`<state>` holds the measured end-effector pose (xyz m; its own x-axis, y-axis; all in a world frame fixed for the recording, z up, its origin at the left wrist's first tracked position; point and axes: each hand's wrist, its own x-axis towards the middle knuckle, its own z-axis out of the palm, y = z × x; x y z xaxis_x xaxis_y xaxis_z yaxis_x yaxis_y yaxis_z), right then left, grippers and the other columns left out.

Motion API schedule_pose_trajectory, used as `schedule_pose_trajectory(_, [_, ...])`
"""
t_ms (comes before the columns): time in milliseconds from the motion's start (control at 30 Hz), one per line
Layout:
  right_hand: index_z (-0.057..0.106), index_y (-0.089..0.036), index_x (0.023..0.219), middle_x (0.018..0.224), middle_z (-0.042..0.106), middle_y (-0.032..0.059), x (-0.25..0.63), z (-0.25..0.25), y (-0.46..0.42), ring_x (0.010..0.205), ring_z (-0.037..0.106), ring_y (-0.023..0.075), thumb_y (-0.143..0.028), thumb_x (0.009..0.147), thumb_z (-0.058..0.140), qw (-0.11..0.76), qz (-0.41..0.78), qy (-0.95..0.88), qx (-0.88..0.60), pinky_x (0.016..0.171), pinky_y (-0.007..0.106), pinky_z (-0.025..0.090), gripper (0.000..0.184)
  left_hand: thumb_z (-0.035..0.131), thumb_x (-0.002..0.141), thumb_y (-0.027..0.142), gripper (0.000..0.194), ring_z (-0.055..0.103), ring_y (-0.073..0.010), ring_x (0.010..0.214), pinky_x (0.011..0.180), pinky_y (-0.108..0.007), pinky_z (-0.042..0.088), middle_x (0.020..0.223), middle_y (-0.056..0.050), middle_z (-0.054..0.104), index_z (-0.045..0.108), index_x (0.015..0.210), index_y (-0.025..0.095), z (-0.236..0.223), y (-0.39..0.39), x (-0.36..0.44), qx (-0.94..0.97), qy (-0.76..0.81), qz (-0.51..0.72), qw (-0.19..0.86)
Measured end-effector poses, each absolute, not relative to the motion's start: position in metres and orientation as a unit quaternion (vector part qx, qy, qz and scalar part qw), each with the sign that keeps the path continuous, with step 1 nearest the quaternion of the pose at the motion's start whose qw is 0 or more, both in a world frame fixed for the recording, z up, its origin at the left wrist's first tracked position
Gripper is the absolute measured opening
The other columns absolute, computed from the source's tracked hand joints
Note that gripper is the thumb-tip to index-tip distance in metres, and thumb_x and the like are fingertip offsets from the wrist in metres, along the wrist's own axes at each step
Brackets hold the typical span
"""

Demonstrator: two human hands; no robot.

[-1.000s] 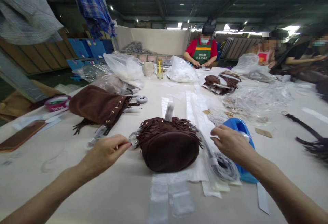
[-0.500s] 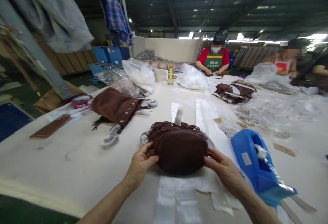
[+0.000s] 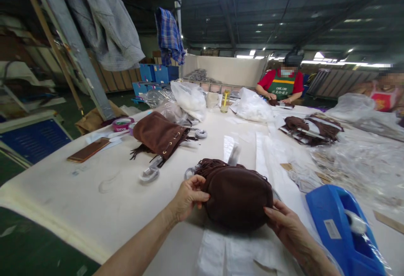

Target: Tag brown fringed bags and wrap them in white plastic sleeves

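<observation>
Pinching the left side of a dark brown leather bag with a fringed top between thumb and fingers of the left hand; gripping its right side with the right hand. Holding both hands apart, across the bag's width. Facing the oval base toward the camera, near the front of a white-surfaced table, above flat white plastic sleeves.

Showing the table's edge slanting down the left, well apart from the bag. Leaving a broad stretch of pale surface between that edge and the left forearm. Having narrower room at right, beside a blue plastic tape dispenser. Seating a roll of clear tape inside the dispenser.

Lying farther left, presenting a brown suede drawstring bag with metal eyelets, tilted on its side. Displaying beyond it a bulging translucent white plastic bag and a clear jar, containing something yellowish. Spreading clear plastic wrapping across the right side.
</observation>
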<state>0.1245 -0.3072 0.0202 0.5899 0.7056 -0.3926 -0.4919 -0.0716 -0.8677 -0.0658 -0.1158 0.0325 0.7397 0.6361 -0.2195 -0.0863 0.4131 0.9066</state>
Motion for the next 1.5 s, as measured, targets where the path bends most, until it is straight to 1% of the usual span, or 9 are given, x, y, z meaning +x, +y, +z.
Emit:
schedule_pose_trajectory(133, [0.062, -0.022, 0.074, 0.069, 0.063, -0.0024, 0.122, 0.023, -0.303, 0.06, 0.054, 0.0125, -0.028, 0.049, 0.081, 0.67, 0.439, -0.096, -0.591, 0.049, 0.022, 0.037, 0.032, 0.073, 0.041, 0.017, 0.033, 0.041, -0.0078, 0.047, 0.04, -0.017, 0.028, 0.055, 0.005, 0.047, 0.049, 0.064, 0.015, 0.032, -0.109, -0.066, 0.515, 0.3, 0.231, 0.769])
schedule_pose_trajectory(300, [0.05, -0.019, 0.057, 0.052, 0.049, -0.0056, 0.114, 0.03, -0.296, 0.044, 0.037, 0.0068, -0.028, 0.045, 0.078, 0.659, 0.384, -0.098, -0.639, 0.041, 0.021, 0.022, 0.032, 0.07, 0.042, 0.015, 0.029, 0.042, -0.0087, 0.054, 0.051, -0.019, 0.032, 0.054, 0.007, 0.044, 0.046, 0.057, 0.015, 0.035, -0.105, -0.067, 0.545, 0.344, 0.261, 0.719])
schedule_pose_trajectory(700, [0.038, -0.022, 0.054, 0.053, 0.04, -0.0057, 0.104, 0.023, -0.289, 0.053, 0.039, 0.0127, -0.027, 0.046, 0.071, 0.68, 0.285, -0.125, -0.664, 0.051, 0.026, 0.03, 0.034, 0.06, 0.044, 0.021, 0.023, 0.035, -0.0076, 0.051, 0.05, -0.019, 0.028, 0.049, 0.009, 0.036, 0.038, 0.052, 0.017, 0.017, -0.105, -0.057, 0.55, 0.421, 0.338, 0.637])
schedule_pose_trajectory(967, [0.024, -0.022, 0.052, 0.051, 0.028, -0.007, 0.092, 0.007, -0.279, 0.051, 0.029, 0.0105, -0.022, 0.048, 0.068, 0.698, 0.243, -0.101, -0.666, 0.047, 0.023, 0.024, 0.044, 0.06, 0.043, 0.024, 0.028, 0.032, -0.0066, 0.044, 0.044, -0.019, 0.024, 0.046, 0.009, 0.034, 0.034, 0.051, 0.018, 0.003, -0.098, -0.058, 0.526, 0.443, 0.35, 0.636])
schedule_pose_trajectory(1100, [0.026, -0.022, 0.053, 0.051, 0.03, -0.0079, 0.089, -0.005, -0.278, 0.051, 0.029, 0.0099, -0.023, 0.05, 0.069, 0.696, 0.231, -0.094, -0.674, 0.047, 0.023, 0.025, 0.043, 0.064, 0.043, 0.021, 0.032, 0.032, -0.0061, 0.046, 0.046, -0.018, 0.024, 0.047, 0.01, 0.033, 0.033, 0.052, 0.018, -0.007, -0.096, -0.061, 0.538, 0.438, 0.364, 0.622])
schedule_pose_trajectory(1200, [0.033, -0.023, 0.059, 0.055, 0.043, -0.0079, 0.09, -0.005, -0.278, 0.054, 0.041, 0.0115, -0.025, 0.048, 0.072, 0.695, 0.233, -0.092, -0.674, 0.05, 0.024, 0.033, 0.041, 0.067, 0.043, 0.018, 0.029, 0.043, -0.009, 0.052, 0.052, -0.019, 0.032, 0.052, 0.01, 0.043, 0.046, 0.064, 0.018, -0.001, -0.095, -0.067, 0.552, 0.406, 0.354, 0.636])
schedule_pose_trajectory(1300, [0.038, -0.025, 0.072, 0.065, 0.058, -0.0062, 0.089, -0.002, -0.278, 0.06, 0.054, 0.0167, -0.027, 0.047, 0.074, 0.692, 0.246, -0.082, -0.674, 0.055, 0.027, 0.04, 0.043, 0.071, 0.044, 0.017, 0.04, 0.053, -0.0141, 0.067, 0.063, -0.022, 0.039, 0.065, 0.005, 0.056, 0.057, 0.081, 0.017, 0.007, -0.093, -0.075, 0.564, 0.369, 0.33, 0.661])
schedule_pose_trajectory(1400, [0.041, -0.027, 0.093, 0.067, 0.063, -0.0055, 0.089, 0.001, -0.277, 0.064, 0.059, 0.0206, -0.028, 0.049, 0.075, 0.685, 0.264, -0.081, -0.674, 0.059, 0.03, 0.044, 0.055, 0.072, 0.045, 0.019, 0.04, 0.056, -0.017, 0.078, 0.069, -0.024, 0.042, 0.078, 0.0, 0.062, 0.06, 0.083, 0.016, 0.009, -0.088, -0.078, 0.562, 0.348, 0.309, 0.684])
schedule_pose_trajectory(1500, [0.046, -0.026, 0.103, 0.079, 0.066, -0.0016, 0.092, 0.003, -0.277, 0.076, 0.061, 0.0234, -0.028, 0.051, 0.074, 0.668, 0.29, -0.116, -0.676, 0.067, 0.033, 0.046, 0.059, 0.07, 0.046, 0.019, 0.033, 0.055, -0.0156, 0.071, 0.066, -0.024, 0.041, 0.073, 0.0, 0.062, 0.061, 0.077, 0.015, 0.006, -0.084, -0.075, 0.552, 0.345, 0.297, 0.698])
